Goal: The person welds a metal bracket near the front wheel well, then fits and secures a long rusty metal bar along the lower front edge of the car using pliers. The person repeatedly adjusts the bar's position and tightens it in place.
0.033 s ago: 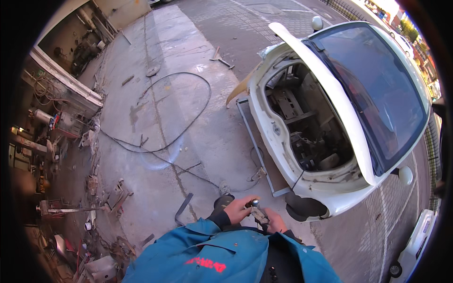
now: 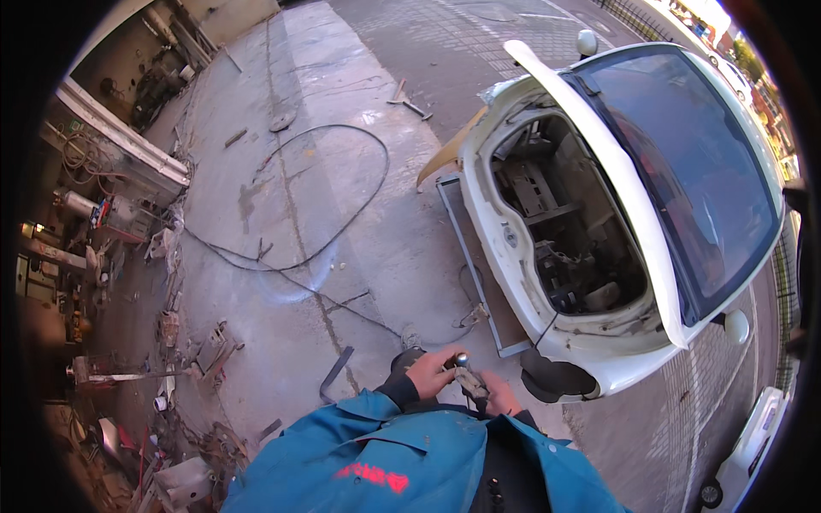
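Close in front of my blue jacket, both hands meet over one small thing. My left hand (image 2: 430, 374) is closed, with thumb and fingers at a shiny, round-ended metal piece (image 2: 462, 360). Just below that lies a worn, grey-beige piece (image 2: 469, 382), and my right hand (image 2: 501, 397) is closed round its right side. I cannot tell whether the two pieces are joined, nor the exact kind of either. My fingers partly hide both.
Right of me stands a white car (image 2: 590, 350) with its hood raised and front stripped. A metal frame (image 2: 479, 282) lies along it. A black hose (image 2: 355, 218) loops over the concrete. Scrap parts (image 2: 184, 483) crowd the left. A dark bent strip (image 2: 336, 374) lies near my leg.
The view has shifted slightly, so the car and floor sit a little farther right. My hands keep nearly the same hold, the left a touch higher.
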{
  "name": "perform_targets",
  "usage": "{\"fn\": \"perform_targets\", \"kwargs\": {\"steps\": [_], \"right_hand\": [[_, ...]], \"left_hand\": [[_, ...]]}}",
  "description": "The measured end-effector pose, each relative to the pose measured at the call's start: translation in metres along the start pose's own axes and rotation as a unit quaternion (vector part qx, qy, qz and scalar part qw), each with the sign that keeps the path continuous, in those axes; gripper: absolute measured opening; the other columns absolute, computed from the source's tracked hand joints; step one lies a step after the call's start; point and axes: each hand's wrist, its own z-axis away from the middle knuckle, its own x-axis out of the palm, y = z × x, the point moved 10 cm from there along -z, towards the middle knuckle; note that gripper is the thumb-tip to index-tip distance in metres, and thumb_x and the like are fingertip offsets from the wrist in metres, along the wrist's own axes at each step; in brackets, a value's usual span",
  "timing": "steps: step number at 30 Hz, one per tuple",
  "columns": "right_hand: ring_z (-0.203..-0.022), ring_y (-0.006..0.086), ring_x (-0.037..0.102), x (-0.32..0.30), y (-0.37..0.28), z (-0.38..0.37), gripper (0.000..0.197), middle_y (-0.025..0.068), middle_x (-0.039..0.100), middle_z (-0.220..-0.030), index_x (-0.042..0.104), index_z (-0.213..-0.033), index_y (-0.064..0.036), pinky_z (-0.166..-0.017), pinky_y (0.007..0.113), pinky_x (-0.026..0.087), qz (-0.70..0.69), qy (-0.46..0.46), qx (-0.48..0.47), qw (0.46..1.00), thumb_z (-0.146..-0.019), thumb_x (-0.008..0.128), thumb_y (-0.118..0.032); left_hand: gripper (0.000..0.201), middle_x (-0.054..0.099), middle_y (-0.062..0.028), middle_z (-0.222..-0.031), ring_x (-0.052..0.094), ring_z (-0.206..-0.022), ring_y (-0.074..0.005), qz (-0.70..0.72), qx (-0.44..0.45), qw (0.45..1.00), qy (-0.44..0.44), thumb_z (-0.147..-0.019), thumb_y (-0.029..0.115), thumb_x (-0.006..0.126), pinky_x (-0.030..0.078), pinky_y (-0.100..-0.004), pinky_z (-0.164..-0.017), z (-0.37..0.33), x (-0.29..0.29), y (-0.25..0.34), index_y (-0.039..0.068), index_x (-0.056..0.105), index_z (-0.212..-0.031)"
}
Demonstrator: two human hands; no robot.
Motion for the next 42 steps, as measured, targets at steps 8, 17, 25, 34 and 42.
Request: {"fn": "perform_targets", "kwargs": {"steps": [8,17,25,34,42], "right_hand": [[-0.088,0.0268,0.072,-0.034,-0.077,-0.198,0.027,0.015,0.072,-0.095,0.066,-0.113,-0.0049,-0.077,0.038,0.055,-0.018,0.022,0.035,0.999,-0.096,0.078,-0.022],[-0.068,0.0109,0.06,-0.085,-0.064,-0.393,0.019,0.0017,0.064,-0.077,0.065,-0.098,-0.0056,-0.062,0.029,0.048,-0.25,0.026,0.103,0.962,-0.093,0.079,-0.018],[-0.071,0.0149,0.064,-0.141,-0.062,-0.608,0.017,0.0036,0.066,-0.077,0.068,-0.095,-0.0032,-0.07,0.033,0.052,-0.371,0.093,0.102,0.918,-0.093,0.076,-0.017],[-0.07,0.0153,0.065,-0.229,-0.039,-0.738,0.012,0.0039,0.065,-0.078,0.066,-0.096,-0.0031,-0.068,0.033,0.054,-0.436,0.247,0.127,0.856,-0.093,0.074,-0.012],[-0.069,0.0176,0.065,-0.261,-0.013,-0.814,0.012,0.0058,0.066,-0.078,0.066,-0.096,-0.0033,-0.066,0.036,0.054,-0.422,0.439,0.196,0.768,-0.092,0.074,-0.011]], "left_hand": [[0.036,0.069,-0.0149,-0.097,0.069,-0.085,-0.0227,-0.068,-0.026,0.967,0.246,-0.095,0.007,0.072,0.056,-0.0367,-0.077,-0.051,-0.282,0.032,0.004,0.056,-0.127],[0.028,0.062,-0.0082,-0.102,0.068,-0.086,-0.0134,0.025,0.038,0.902,0.429,-0.104,0.005,0.065,0.059,-0.0295,-0.076,-0.124,-0.473,0.041,0.001,0.047,-0.125],[0.027,0.066,-0.0131,-0.1,0.074,-0.077,-0.0218,0.197,-0.047,0.761,0.616,-0.106,0.018,0.059,0.064,-0.0345,-0.066,-0.178,-0.645,-0.037,0.004,0.044,-0.123],[0.034,0.067,-0.017,-0.108,0.075,-0.093,-0.028,0.338,-0.073,0.842,0.415,-0.1,0.01,0.059,0.066,-0.0413,-0.084,-0.411,-0.786,-0.038,-0.005,0.055,-0.131],[0.046,0.067,-0.0206,-0.114,0.072,-0.105,-0.0317,0.339,-0.126,0.919,0.158,-0.091,-0.002,0.055,0.062,-0.045,-0.101,-0.684,-0.867,0.034,-0.012,0.054,-0.136]]}}
